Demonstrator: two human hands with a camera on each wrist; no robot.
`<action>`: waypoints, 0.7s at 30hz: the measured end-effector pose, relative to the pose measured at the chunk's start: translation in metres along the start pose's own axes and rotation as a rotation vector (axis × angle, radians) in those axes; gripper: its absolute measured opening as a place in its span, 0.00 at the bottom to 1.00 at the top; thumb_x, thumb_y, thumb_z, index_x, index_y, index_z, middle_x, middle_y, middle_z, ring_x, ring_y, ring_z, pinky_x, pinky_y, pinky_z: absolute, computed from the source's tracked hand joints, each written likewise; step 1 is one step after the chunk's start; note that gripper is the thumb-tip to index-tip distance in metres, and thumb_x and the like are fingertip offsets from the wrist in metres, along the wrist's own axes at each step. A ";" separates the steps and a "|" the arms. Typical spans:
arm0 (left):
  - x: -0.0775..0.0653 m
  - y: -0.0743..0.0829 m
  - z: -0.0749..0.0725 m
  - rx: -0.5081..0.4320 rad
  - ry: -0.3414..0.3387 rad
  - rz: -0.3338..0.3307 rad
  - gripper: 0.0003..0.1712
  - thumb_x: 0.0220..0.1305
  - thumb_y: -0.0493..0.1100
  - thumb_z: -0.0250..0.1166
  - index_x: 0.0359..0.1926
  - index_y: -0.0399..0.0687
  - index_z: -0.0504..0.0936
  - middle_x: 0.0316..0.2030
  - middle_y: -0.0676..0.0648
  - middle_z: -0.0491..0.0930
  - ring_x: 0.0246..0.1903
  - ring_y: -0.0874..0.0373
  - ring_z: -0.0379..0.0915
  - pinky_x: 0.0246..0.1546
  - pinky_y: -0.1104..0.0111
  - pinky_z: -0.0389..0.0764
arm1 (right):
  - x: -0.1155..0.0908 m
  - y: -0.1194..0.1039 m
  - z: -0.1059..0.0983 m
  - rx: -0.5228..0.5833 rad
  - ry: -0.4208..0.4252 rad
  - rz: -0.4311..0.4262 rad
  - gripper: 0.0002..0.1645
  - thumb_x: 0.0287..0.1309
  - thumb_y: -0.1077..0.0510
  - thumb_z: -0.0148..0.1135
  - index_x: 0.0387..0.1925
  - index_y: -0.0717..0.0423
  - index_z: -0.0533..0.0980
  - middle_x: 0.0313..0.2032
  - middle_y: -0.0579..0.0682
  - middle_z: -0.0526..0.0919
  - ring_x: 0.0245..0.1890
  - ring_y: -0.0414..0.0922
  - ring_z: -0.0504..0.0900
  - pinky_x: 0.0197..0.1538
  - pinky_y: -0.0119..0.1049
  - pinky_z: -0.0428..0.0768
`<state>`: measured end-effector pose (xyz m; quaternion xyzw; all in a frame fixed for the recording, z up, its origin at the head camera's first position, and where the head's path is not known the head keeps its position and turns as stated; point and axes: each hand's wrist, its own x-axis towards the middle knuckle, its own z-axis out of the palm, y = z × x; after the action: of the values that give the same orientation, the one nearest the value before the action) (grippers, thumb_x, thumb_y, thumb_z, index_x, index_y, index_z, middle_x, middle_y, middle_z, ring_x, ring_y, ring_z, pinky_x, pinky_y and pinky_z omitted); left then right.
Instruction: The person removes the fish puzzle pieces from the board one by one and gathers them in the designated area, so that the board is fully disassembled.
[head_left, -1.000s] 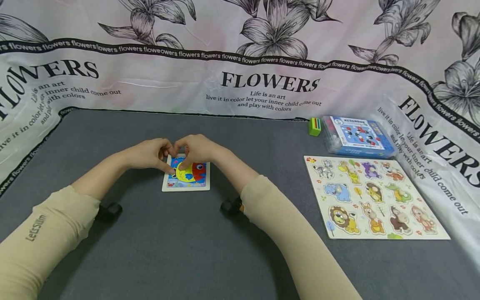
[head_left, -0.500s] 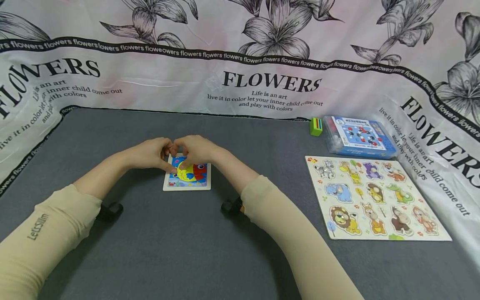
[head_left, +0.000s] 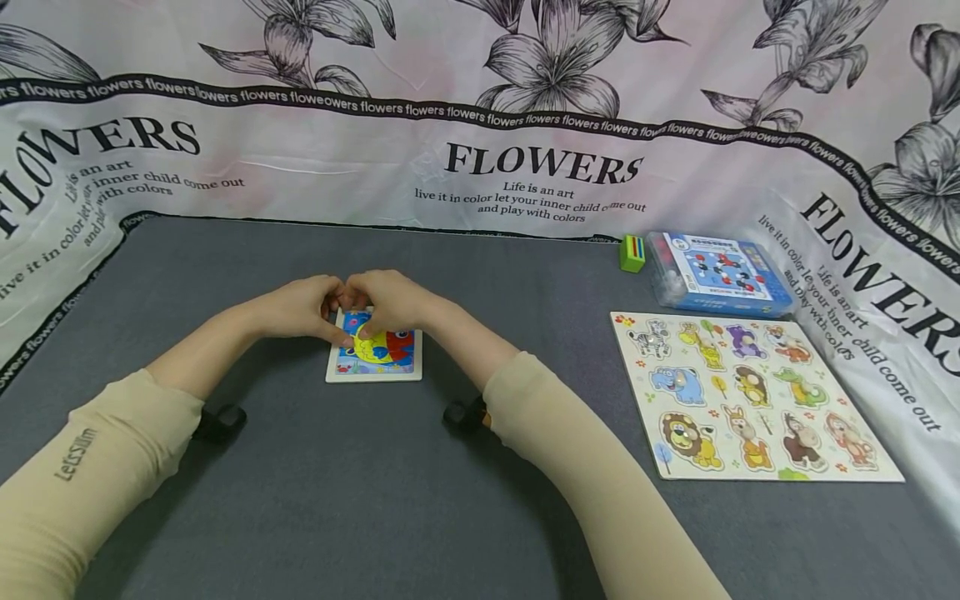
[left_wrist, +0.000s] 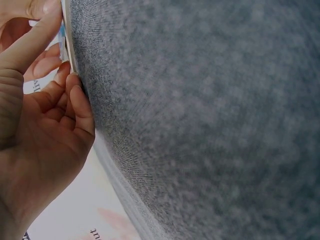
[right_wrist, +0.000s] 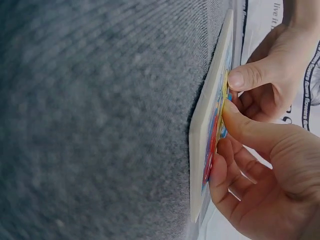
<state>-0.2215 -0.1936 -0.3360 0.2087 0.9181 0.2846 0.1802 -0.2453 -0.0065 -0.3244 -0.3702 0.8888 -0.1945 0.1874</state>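
Observation:
A small fish jigsaw puzzle (head_left: 408,367) in a pale frame lies flat on the grey cloth, showing a yellow and red fish on blue. At its left far corner is my left hand (head_left: 296,308), thumb on the yellow part and fingers curled at the far edge. My right hand (head_left: 393,302) covers the upper middle; its thumb (right_wrist: 242,122) presses the yellow part beside the left thumb, with its fingers bent against the picture. The right wrist view shows blue bits between thumb and fingers of both hands. The fingers hide the puzzle's far edge.
A large animal puzzle board (head_left: 716,396) lies at the right. Behind it are a clear and blue plastic box (head_left: 723,273) and a small green block (head_left: 632,253) with coloured stripes. A flower-printed sheet (head_left: 337,179) borders the cloth at the back and sides.
Both hands stay at the puzzle in nearly the same place. My right fingers have shifted slightly and now cover more of the fish's eye.

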 end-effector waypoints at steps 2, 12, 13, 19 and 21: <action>0.000 0.000 0.000 0.003 0.001 0.002 0.30 0.53 0.48 0.76 0.46 0.36 0.71 0.35 0.43 0.69 0.34 0.53 0.65 0.33 0.65 0.68 | 0.000 0.000 0.000 0.016 0.004 0.007 0.24 0.55 0.58 0.72 0.53 0.54 0.74 0.50 0.50 0.81 0.49 0.43 0.77 0.52 0.31 0.78; 0.000 -0.002 0.001 0.000 -0.001 0.023 0.31 0.54 0.48 0.76 0.49 0.34 0.72 0.36 0.43 0.70 0.34 0.53 0.64 0.33 0.65 0.68 | -0.001 0.000 0.002 0.064 0.037 0.037 0.25 0.53 0.58 0.74 0.52 0.54 0.75 0.48 0.49 0.81 0.46 0.42 0.78 0.47 0.29 0.79; 0.000 -0.002 0.001 0.000 -0.001 0.025 0.31 0.54 0.48 0.76 0.49 0.34 0.72 0.36 0.43 0.70 0.34 0.53 0.64 0.33 0.65 0.68 | -0.001 0.000 0.002 0.060 0.042 0.036 0.24 0.53 0.58 0.74 0.51 0.54 0.76 0.48 0.49 0.81 0.46 0.43 0.78 0.47 0.29 0.79; 0.000 -0.001 0.001 0.021 0.012 0.042 0.31 0.53 0.49 0.76 0.48 0.35 0.73 0.36 0.42 0.69 0.34 0.53 0.64 0.34 0.65 0.67 | -0.001 0.000 0.002 0.010 0.061 0.037 0.17 0.60 0.54 0.69 0.49 0.52 0.77 0.47 0.48 0.82 0.46 0.42 0.78 0.50 0.31 0.77; 0.000 -0.001 0.001 0.028 0.013 0.047 0.30 0.53 0.49 0.77 0.47 0.35 0.73 0.36 0.42 0.69 0.34 0.53 0.64 0.33 0.65 0.67 | -0.001 0.000 0.003 0.018 0.064 0.042 0.15 0.63 0.53 0.66 0.48 0.52 0.77 0.46 0.48 0.82 0.44 0.42 0.78 0.48 0.30 0.76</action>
<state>-0.2213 -0.1939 -0.3378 0.2311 0.9180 0.2773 0.1643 -0.2429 -0.0063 -0.3263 -0.3432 0.9002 -0.2103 0.1663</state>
